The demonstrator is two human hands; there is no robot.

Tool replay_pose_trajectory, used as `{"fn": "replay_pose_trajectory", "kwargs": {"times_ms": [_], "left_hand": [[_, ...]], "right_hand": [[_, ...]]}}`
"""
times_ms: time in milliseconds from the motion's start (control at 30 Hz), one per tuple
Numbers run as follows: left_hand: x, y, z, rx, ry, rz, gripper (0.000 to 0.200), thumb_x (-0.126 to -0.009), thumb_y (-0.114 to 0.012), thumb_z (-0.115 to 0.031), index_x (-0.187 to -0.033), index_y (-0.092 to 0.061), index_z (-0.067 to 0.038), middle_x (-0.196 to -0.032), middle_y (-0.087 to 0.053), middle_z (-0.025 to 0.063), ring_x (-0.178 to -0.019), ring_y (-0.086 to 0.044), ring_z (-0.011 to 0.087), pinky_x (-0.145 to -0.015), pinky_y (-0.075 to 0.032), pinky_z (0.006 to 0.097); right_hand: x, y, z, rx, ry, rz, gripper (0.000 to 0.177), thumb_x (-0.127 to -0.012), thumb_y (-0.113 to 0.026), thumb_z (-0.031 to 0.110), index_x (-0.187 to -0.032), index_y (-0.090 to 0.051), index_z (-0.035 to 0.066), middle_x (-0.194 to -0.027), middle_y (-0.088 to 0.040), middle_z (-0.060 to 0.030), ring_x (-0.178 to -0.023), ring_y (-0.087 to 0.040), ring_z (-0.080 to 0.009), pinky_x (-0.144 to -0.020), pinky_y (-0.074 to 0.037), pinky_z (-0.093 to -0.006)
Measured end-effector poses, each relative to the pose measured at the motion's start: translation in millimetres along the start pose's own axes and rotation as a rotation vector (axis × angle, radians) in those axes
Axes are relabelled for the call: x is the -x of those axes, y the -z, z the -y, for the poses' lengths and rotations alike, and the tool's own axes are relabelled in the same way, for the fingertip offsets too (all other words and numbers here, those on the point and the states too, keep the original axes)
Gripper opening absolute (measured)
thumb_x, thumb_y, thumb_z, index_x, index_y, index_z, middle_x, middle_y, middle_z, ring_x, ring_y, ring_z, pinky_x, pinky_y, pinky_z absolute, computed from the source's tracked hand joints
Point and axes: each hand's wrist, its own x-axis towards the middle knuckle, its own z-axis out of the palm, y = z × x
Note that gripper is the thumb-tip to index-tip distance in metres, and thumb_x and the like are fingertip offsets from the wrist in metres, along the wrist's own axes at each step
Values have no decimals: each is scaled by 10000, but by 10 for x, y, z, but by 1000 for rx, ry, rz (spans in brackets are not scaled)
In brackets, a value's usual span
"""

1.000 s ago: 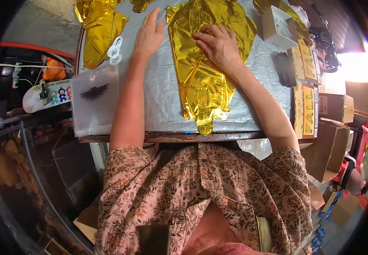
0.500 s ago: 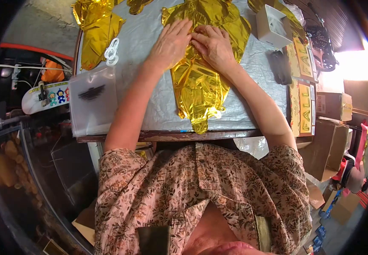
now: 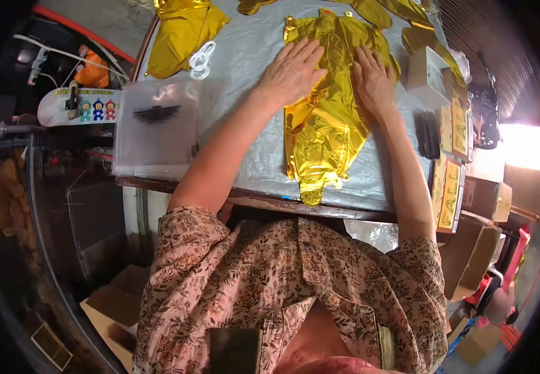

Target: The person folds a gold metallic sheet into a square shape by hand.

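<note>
A shiny gold foil balloon, deflated and creased, lies lengthwise on the grey-covered table, its narrow tab pointing toward me. My left hand rests flat across its left edge, fingers stretched out and slightly spread. On the right edge, my right hand also lies palm down with its fingers extended. Both hands press on the foil without gripping it.
More gold foil lies at the far left beside white ribbon. Clear plastic bags sit at the left edge. At right are a white box, a black object and yellow boxes.
My hands were close together over the middle of the foil. Now they have moved apart to its two sides and lie flat. The view has shifted, showing more of the balloon's far end.
</note>
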Motion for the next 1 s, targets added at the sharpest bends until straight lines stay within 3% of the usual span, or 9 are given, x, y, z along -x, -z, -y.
{"fn": "replay_pose_trajectory", "kwargs": {"times_ms": [233, 400, 500, 1000], "left_hand": [[-4, 39, -25, -44, -9, -5, 587, -1069, -488, -424, -1490, -497, -15, -1596, -427, 187, -1495, -366, 356, -1231, -272, 495], [17, 106, -72, -37, -27, -44, 588, -1058, -510, -431, -1478, -509, -20, -1575, -450, 192, -1483, -380, 359, -1231, -272, 499], [24, 118, -127, -25, -26, -30, 596, -1052, -516, -437, -1479, -509, -21, -1580, -446, 187, -1484, -382, 353, -1236, -266, 498], [35, 1, -127, -29, -25, 33, 618, -1060, -484, -457, -1505, -488, -28, -1617, -410, 162, -1521, -335, 327, -1255, -239, 487]], "right_hand": [[-12, 85, 190, 32, -1, 42, 496, -1089, -466, 340, -1539, -464, 132, -1593, -469, -85, -1452, -428, -380, -1185, -306, -571], [24, 59, 201, -34, -32, 52, 531, -1091, -451, 420, -1552, -457, 157, -1618, -440, -58, -1494, -369, -370, -1199, -263, -609], [49, 85, 205, -5, -5, 34, 483, -1087, -475, 354, -1525, -498, 151, -1583, -484, -84, -1457, -408, -393, -1187, -296, -568], [68, 125, 215, -22, -28, 32, 497, -1080, -472, 381, -1527, -498, 166, -1585, -485, -70, -1482, -388, -360, -1194, -260, -582]]}}
